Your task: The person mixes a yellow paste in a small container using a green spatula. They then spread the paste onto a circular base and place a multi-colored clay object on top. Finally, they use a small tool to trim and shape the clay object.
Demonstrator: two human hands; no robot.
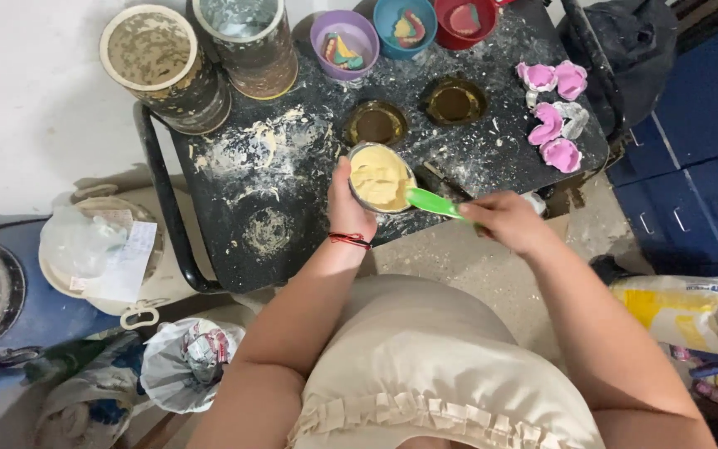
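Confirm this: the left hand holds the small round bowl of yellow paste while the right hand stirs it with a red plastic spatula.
Wrong in one respect. The head view shows the right hand working a green plastic spatula, not a red one. The rest holds: the left hand grips the small round bowl of yellow paste.

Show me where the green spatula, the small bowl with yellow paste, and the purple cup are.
green spatula (431, 202), head view, on its flat blade.
small bowl (360, 155), head view, on its upper left rim.
purple cup (322, 26), head view, on its left rim.
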